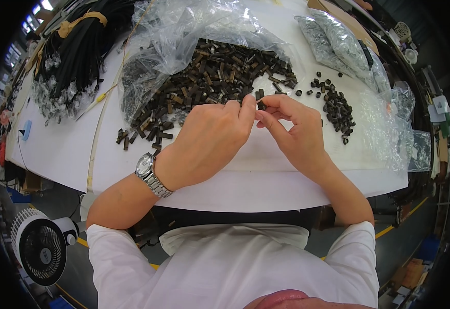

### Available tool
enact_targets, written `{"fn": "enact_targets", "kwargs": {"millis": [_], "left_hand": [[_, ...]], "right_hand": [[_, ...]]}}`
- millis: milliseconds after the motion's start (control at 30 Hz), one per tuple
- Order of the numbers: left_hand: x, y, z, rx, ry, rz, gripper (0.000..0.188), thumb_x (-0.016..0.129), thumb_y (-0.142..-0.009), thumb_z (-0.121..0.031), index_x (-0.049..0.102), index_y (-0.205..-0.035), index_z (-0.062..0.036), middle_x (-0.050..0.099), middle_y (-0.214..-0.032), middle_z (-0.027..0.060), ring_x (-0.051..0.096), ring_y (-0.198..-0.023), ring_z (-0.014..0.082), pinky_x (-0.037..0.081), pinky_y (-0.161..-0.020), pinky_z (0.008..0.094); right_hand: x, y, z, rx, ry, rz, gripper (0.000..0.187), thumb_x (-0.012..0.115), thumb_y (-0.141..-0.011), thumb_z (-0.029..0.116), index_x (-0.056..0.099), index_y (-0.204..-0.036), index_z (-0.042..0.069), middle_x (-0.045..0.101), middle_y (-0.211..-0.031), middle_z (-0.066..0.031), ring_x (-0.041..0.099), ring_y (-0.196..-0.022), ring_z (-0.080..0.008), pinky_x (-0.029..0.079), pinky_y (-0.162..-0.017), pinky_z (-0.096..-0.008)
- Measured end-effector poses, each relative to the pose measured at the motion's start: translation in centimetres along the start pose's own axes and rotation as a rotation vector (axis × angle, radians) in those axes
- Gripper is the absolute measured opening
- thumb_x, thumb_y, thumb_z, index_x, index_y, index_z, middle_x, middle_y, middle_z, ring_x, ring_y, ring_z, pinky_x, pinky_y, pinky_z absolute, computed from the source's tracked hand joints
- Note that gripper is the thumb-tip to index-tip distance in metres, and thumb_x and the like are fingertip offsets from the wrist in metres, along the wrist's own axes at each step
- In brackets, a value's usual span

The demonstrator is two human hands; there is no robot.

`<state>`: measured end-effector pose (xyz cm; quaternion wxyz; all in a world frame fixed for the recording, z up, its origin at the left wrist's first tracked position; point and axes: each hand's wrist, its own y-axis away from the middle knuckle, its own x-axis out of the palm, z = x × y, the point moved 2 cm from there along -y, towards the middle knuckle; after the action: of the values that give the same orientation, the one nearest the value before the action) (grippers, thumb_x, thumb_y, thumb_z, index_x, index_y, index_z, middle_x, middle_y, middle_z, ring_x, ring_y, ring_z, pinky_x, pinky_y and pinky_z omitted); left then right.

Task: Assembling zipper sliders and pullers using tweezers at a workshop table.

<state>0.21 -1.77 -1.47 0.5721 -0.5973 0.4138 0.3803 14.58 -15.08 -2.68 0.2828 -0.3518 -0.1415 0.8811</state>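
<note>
My left hand (212, 134), with a metal watch (150, 172) on its wrist, and my right hand (297, 129) meet over the white table. Both hands are closed in a pinch, fingertips almost touching. Between the right thumb and index finger a small black part (261, 105) shows in part; its exact kind is not clear. What the left fingertips hold is hidden behind the hand. Just beyond lies a large heap of short dark brown-black rectangular pieces (219, 72), spilling from a clear plastic bag (158, 51). To the right sits a smaller pile of little black parts (338, 110).
A bundle of black cords (83, 56) tied with a tan band lies at the far left, near a yellow-handled pointed tool (100, 98). Clear bags (333, 44) lie at the far right. A white fan (42, 250) stands below the table's left side.
</note>
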Motion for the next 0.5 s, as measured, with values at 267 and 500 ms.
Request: {"fn": "enact_targets", "kwargs": {"millis": [267,500], "left_hand": [[0.30,0.06,-0.36,-0.053,0.094,0.013,0.054,0.064,-0.085,0.004,0.055,-0.139,0.0082,0.067,-0.090,0.0143,0.070,-0.077,0.0302,0.055,-0.066,0.0396],[0.32,0.05,-0.45,-0.015,0.020,0.022,0.045,0.067,-0.084,0.000,0.063,-0.129,0.0052,0.066,-0.087,0.0105,0.070,-0.077,0.0273,0.054,-0.064,0.0383]], "right_hand": [[-0.16,0.06,0.21,0.070,0.009,-0.013,0.011,0.071,-0.100,0.008,0.070,-0.101,-0.002,0.076,-0.082,-0.0126,0.077,-0.074,-0.0205,0.058,-0.064,-0.0313],[0.08,0.21,0.10,0.071,0.100,0.078,0.008,0.069,-0.100,0.007,0.067,-0.096,0.000,0.074,-0.081,-0.0123,0.075,-0.072,-0.0263,0.057,-0.064,-0.0357]]}}
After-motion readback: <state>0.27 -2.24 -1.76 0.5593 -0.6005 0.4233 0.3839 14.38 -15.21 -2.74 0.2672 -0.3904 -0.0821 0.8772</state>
